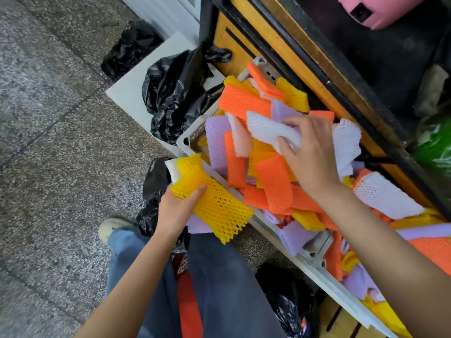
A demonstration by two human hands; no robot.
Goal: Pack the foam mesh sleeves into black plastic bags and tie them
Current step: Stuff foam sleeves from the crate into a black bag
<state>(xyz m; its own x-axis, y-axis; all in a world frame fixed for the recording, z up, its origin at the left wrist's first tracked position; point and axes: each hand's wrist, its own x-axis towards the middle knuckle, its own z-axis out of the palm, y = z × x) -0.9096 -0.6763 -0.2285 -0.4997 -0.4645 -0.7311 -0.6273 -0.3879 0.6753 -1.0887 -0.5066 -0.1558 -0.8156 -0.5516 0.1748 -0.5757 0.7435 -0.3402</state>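
Orange, yellow, purple and white foam sleeves (pixel 273 189) lay heaped in the white crate (pixel 185 140), so most of the packing looked left to do. The left hand (pixel 178 206) held a yellow sleeve (pixel 214 203) tight beside a black bag (pixel 153 181), and the right hand (pixel 310 154) had its fingers curled round a white sleeve (pixel 266 129) on the heap. I could not tell if any bag was tied.

No text, label, brand or number can be read. A small orange mark on the black plastic bag (pixel 290 306) at the lower edge may be print, but it is too blurred to be made out.
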